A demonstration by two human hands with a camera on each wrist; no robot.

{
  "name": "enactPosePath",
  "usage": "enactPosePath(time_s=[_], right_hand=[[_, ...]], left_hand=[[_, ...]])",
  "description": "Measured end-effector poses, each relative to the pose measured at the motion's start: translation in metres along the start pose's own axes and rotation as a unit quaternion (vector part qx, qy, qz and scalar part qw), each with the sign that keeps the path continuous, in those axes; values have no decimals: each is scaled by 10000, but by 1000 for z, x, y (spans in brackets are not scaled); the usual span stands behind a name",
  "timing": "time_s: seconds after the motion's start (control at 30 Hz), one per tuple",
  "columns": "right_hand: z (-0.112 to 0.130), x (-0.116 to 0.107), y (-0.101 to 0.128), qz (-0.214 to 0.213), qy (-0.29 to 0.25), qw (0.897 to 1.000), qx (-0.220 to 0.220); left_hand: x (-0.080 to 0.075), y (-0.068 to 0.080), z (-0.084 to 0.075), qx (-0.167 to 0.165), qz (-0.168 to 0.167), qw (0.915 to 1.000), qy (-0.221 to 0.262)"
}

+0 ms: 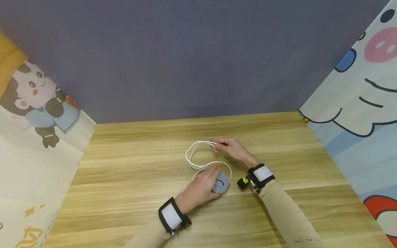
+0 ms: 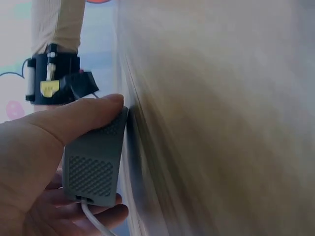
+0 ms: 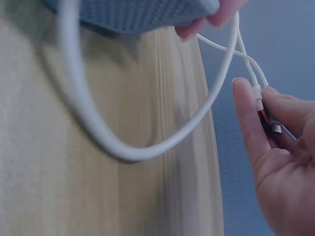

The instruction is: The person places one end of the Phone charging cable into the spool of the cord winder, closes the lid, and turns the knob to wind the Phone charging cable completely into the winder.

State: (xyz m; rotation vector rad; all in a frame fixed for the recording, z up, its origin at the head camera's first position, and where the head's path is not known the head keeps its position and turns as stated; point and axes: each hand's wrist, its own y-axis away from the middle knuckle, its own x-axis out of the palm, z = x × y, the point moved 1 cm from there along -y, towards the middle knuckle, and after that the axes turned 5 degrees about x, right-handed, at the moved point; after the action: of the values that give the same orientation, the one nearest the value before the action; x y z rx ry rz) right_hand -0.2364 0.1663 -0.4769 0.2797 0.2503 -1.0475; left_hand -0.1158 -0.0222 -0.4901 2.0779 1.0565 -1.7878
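Head view: left hand (image 1: 201, 187) clamped around grey charger (image 1: 221, 182) on wooden table (image 1: 130, 172), right hand (image 1: 231, 148) pinching plug end of white cable (image 1: 198, 165), loops loose, coiling seemingly barely begun.

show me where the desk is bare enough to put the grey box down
Bare wood lies left of the left hand toward the cartoon panel, and right of the right hand toward the elephant panel. Crowded mid-desk: grey box and white cable loops.
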Motion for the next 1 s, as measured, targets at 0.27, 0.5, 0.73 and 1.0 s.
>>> enactPosePath(time_s=[0.27, 0.5, 0.73, 1.0], right_hand=[[-6, 3, 2, 126, -104, 9999, 45], [-9, 6, 4, 128, -228, 9995, 187], [-16, 9, 5, 133, -5, 9990, 428], [-22, 12, 7, -24, 626, 9970, 461]], left_hand=[[-5, 3, 9, -570, 210, 9980, 173], [-5, 4, 12, -665, 256, 9971, 251], [-5, 4, 13, -656, 244, 9973, 219], [-6, 4, 12, -776, 365, 9959, 278]])
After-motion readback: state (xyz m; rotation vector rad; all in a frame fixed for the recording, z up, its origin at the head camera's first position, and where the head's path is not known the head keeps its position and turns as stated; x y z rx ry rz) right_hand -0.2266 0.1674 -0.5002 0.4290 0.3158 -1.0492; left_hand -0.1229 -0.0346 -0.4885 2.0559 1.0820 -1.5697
